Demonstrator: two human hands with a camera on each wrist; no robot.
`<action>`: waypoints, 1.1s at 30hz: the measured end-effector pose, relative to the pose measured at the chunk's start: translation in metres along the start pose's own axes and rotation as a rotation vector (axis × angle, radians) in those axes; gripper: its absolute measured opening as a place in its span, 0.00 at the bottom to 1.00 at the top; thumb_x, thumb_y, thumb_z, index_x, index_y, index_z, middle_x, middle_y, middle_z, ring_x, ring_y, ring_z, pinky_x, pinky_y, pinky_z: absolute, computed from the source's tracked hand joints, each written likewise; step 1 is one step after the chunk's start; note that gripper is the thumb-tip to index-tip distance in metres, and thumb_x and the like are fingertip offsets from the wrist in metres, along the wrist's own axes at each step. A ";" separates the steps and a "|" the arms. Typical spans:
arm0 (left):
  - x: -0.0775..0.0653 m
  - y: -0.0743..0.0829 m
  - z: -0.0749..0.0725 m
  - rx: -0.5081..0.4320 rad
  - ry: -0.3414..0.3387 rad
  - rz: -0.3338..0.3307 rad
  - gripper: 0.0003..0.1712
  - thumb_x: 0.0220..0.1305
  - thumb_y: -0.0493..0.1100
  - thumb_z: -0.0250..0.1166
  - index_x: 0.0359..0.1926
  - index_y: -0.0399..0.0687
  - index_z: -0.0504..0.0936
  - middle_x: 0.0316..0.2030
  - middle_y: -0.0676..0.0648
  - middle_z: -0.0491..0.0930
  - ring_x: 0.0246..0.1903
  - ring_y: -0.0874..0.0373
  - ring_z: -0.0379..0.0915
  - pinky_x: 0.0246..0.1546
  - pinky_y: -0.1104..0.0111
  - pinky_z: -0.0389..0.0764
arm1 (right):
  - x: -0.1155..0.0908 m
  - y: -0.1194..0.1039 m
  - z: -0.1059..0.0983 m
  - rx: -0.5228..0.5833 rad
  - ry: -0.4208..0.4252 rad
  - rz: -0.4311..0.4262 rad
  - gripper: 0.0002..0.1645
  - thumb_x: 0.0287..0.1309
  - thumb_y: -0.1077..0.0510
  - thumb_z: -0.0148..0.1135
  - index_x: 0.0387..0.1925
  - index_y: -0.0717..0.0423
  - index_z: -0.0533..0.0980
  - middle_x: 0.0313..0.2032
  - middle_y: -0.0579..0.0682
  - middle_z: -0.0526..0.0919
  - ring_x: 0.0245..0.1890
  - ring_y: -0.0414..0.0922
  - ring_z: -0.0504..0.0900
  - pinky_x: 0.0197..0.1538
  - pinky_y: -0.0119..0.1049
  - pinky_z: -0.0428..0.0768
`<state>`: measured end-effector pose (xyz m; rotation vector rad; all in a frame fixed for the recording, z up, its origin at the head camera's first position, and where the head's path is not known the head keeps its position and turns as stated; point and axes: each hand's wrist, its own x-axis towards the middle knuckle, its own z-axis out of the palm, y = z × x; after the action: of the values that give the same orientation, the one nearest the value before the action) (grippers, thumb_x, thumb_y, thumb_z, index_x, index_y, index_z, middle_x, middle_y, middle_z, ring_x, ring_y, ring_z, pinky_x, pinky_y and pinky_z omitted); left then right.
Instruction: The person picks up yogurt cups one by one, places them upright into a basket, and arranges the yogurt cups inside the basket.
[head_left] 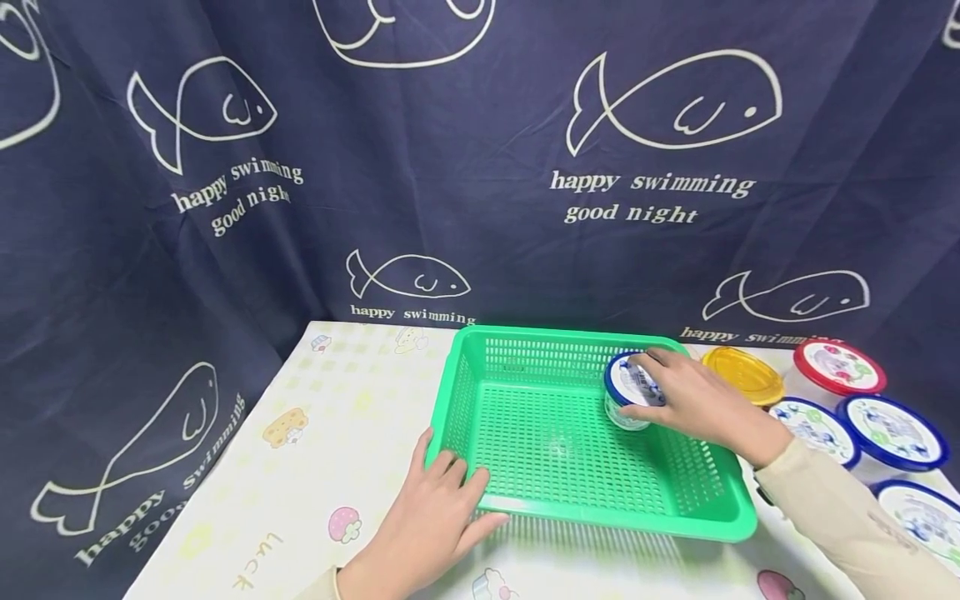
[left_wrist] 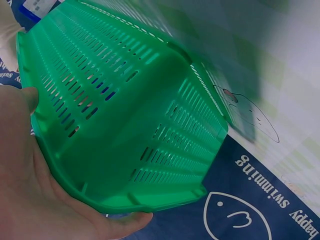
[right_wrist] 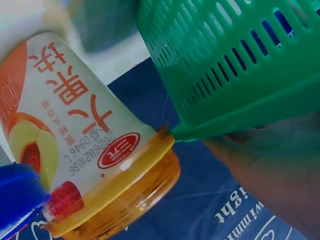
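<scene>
My right hand holds a small round tub with a blue-rimmed, patterned lid. It is upright inside the green perforated basket, near the right end. Whether the tub touches the basket floor is hard to tell. At the basket's near left corner, my left hand grips the rim, several fingers over the edge and the thumb along the front outside. The left wrist view shows this corner of the basket from outside, with the left hand against its rim. In the right wrist view, the basket wall hides the held tub.
Right of the basket stand a yellow-lidded tub, a red-lidded tub and several blue-lidded tubs. Fruit pictures mark the yellow-lidded tub's side. A dark fish-print curtain hangs behind the patterned tablecloth.
</scene>
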<state>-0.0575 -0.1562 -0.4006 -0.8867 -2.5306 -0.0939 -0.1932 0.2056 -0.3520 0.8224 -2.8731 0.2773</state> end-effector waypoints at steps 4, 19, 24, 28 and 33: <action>0.001 0.001 0.001 -0.004 0.004 0.001 0.28 0.72 0.68 0.46 0.37 0.51 0.76 0.27 0.52 0.74 0.40 0.52 0.72 0.65 0.36 0.55 | -0.002 0.001 -0.001 0.020 -0.032 0.025 0.47 0.51 0.37 0.73 0.64 0.60 0.71 0.61 0.65 0.74 0.56 0.63 0.76 0.53 0.63 0.77; 0.000 0.000 0.002 -0.004 0.026 0.008 0.28 0.72 0.68 0.47 0.37 0.50 0.75 0.26 0.53 0.73 0.39 0.52 0.71 0.64 0.36 0.58 | -0.012 -0.003 -0.003 0.013 0.024 0.003 0.50 0.51 0.30 0.69 0.64 0.61 0.71 0.59 0.66 0.75 0.58 0.65 0.73 0.56 0.66 0.73; -0.001 0.000 0.000 0.000 0.023 0.004 0.28 0.72 0.68 0.47 0.38 0.51 0.76 0.26 0.52 0.74 0.40 0.51 0.73 0.64 0.36 0.56 | -0.019 -0.009 -0.014 0.015 0.035 0.026 0.51 0.53 0.30 0.67 0.66 0.60 0.70 0.61 0.65 0.74 0.61 0.67 0.70 0.60 0.68 0.68; -0.001 0.000 0.000 -0.003 0.018 0.001 0.28 0.72 0.68 0.47 0.38 0.51 0.77 0.26 0.52 0.74 0.40 0.51 0.73 0.65 0.36 0.56 | -0.026 -0.013 -0.019 0.016 0.064 0.031 0.49 0.53 0.31 0.68 0.66 0.59 0.70 0.61 0.64 0.74 0.61 0.67 0.69 0.61 0.69 0.66; 0.000 0.002 0.000 0.004 0.032 0.009 0.27 0.72 0.67 0.49 0.37 0.50 0.76 0.26 0.52 0.74 0.40 0.51 0.74 0.64 0.36 0.58 | -0.032 -0.016 -0.020 0.011 0.111 0.008 0.47 0.52 0.33 0.70 0.64 0.57 0.71 0.60 0.63 0.75 0.59 0.68 0.70 0.60 0.69 0.66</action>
<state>-0.0570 -0.1547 -0.4007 -0.8879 -2.4964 -0.0998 -0.1560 0.2134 -0.3363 0.7720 -2.7751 0.3290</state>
